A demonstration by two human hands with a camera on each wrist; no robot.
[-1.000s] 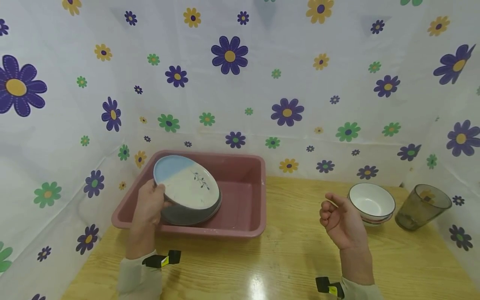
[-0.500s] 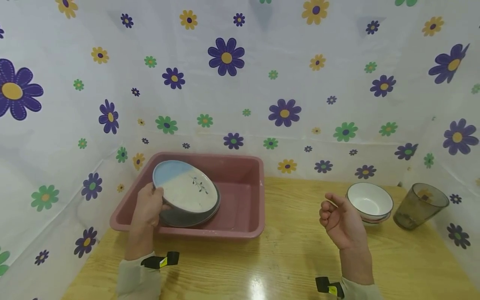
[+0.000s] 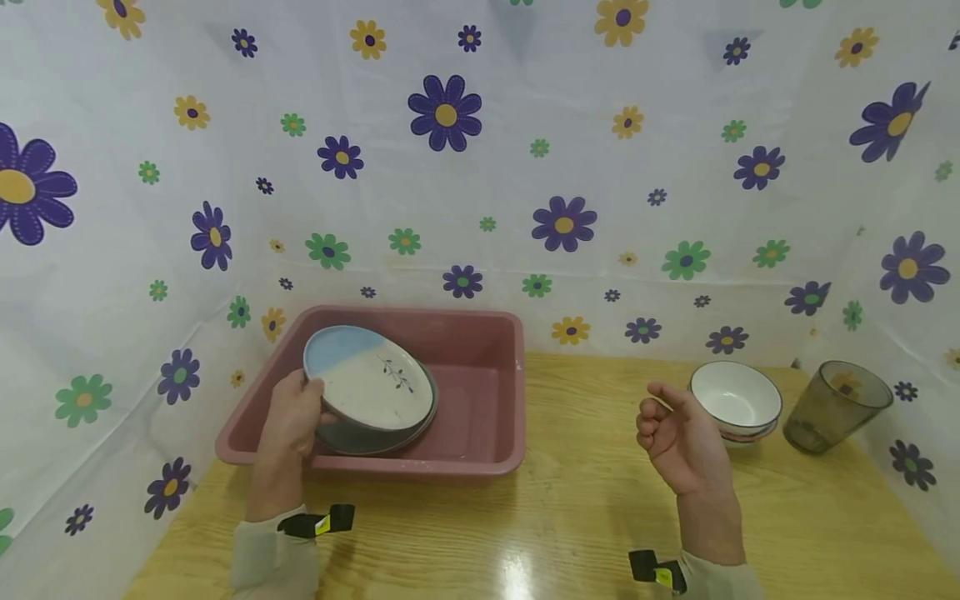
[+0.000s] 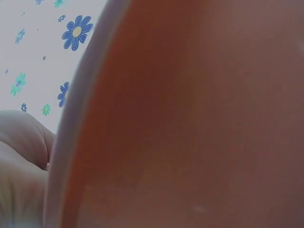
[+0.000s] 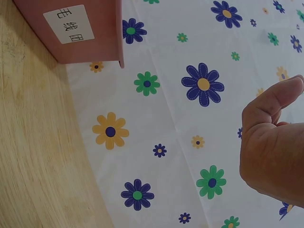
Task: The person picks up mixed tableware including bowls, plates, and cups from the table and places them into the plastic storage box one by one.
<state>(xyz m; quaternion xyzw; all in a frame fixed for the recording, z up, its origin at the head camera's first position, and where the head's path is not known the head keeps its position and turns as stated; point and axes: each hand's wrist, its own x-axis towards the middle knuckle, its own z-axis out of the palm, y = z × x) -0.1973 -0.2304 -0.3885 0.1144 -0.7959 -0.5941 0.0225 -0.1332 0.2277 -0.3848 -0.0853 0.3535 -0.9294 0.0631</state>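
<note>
In the head view my left hand (image 3: 290, 417) pinches the left edge of an oval blue and white plate (image 3: 371, 385), tilted over a dark plate (image 3: 352, 439) in the left part of a pink basin (image 3: 480, 467). The basin's wall (image 4: 190, 114) fills most of the left wrist view, with part of the left hand (image 4: 23, 166) beside it. My right hand (image 3: 690, 446) is held above the table, fingers loosely curled around nothing, just left of a small stack of bowls (image 3: 735, 396); the right wrist view shows this hand (image 5: 275, 147) from the side.
A tinted glass (image 3: 836, 408) stands tilted in the view at the right, beside the bowls. Flower-patterned cloth (image 3: 495, 167) hangs behind and at both sides of the wooden table (image 3: 585, 517). A white label (image 5: 70, 24) shows on the basin's outside.
The blue and white plate has come down slightly toward the dark plate with my left hand. My right hand keeps about the same pose. The head view has shifted a little.
</note>
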